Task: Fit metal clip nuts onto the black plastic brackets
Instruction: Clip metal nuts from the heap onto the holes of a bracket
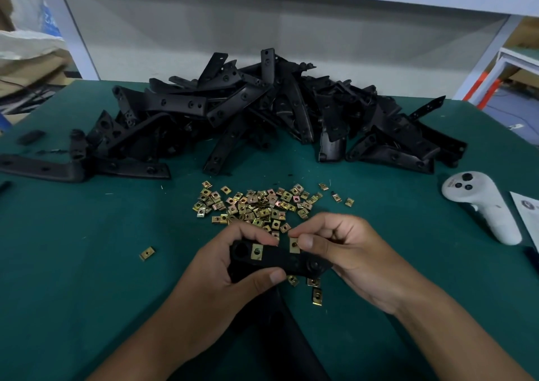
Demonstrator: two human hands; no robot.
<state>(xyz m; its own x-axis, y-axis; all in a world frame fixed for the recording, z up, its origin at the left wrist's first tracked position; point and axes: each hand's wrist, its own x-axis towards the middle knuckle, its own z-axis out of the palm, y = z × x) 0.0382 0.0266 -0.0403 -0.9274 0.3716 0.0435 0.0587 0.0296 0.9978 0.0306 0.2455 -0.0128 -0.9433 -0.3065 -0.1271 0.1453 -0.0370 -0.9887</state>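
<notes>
Fingertips (304,240) of the right hand (350,252) are pinching a clip nut (294,245) onto the bracket (280,259) gripped in the left hand (230,267), nut pile (259,205) at 12 o'clock; nuts likely light, stiff, springy, best edge-held.

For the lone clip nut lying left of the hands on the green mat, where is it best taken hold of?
Probably pinch the lone clip nut by its two opposite short edges, coming straight down from above. It lies flat on the green mat, apart from the pile of clip nuts, so nothing crowds its sides.
</notes>
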